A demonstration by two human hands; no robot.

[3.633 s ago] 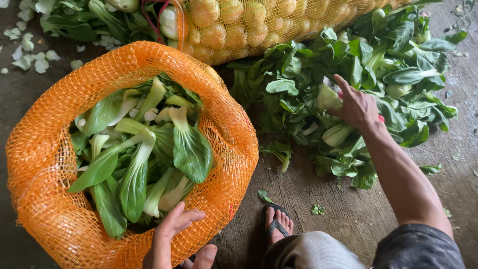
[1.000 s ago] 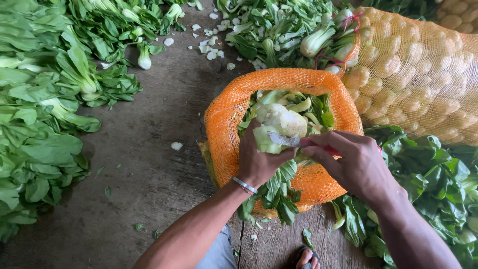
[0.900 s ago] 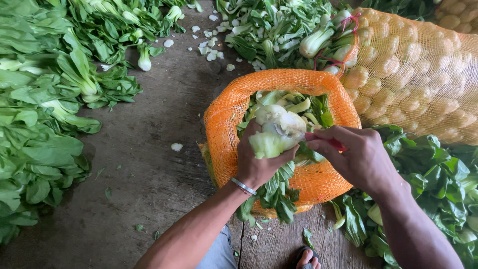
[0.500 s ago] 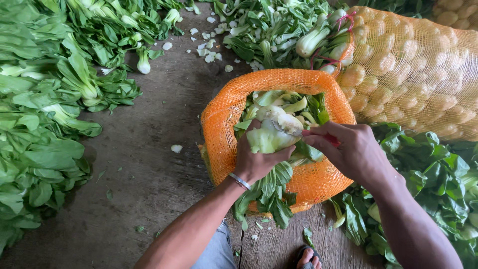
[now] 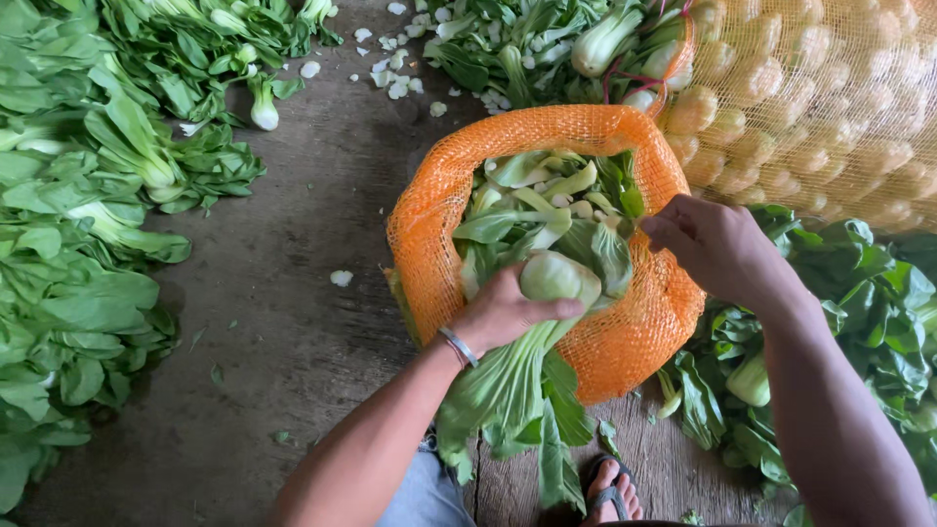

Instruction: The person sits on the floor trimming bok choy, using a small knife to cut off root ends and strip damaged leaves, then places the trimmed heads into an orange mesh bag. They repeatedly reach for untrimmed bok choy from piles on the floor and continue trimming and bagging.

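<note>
My left hand grips a bok choy by its pale base, just over the near rim of an open orange mesh sack. The bok choy's green leaves hang down toward me outside the sack. More bok choy fills the sack. My right hand hovers over the sack's right rim, a little apart from the held bok choy. Its fingers are curled together, and whatever may be inside them is hidden. A metal bracelet sits on my left wrist.
A full yellow mesh sack lies behind the orange one at the right. Loose bok choy is heaped along the left, at the top and at the right. Pale trimmings dot the wooden floor. My sandalled foot is at the bottom.
My left hand turned the bok choy and lowered it to the sack's near rim, leaves now hanging toward me. My right hand drew off the stem to the right.
</note>
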